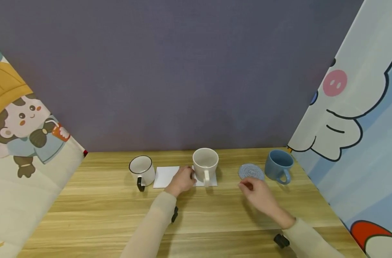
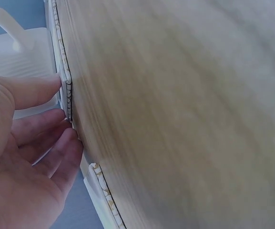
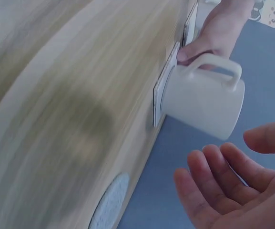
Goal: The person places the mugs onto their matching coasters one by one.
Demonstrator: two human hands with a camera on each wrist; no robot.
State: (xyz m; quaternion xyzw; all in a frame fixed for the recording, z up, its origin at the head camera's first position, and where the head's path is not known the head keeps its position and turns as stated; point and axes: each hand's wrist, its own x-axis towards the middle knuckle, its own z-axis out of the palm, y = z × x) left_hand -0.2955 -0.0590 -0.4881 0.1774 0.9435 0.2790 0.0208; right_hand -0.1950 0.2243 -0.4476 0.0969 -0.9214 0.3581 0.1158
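A plain white mug (image 1: 204, 161) stands upright on a white square coaster (image 1: 212, 181). My left hand (image 1: 184, 179) pinches that coaster's left edge between thumb and fingers, close beside the mug; the left wrist view shows the thumb (image 2: 39, 90) at the edge. Over to the right, my right hand (image 1: 260, 195) hovers in front of a round grey-blue coaster (image 1: 250, 171), holding nothing. Its fingers (image 3: 208, 176) are loosely bent and apart from the thumb in the right wrist view.
Left of the hands are a second white square coaster (image 1: 165, 175), partly behind my left hand, and a white mug with a black rim and handle (image 1: 142, 172). A blue mug (image 1: 277, 166) stands right of the round coaster. A grey panel (image 1: 183, 79) borders the wooden table's back.
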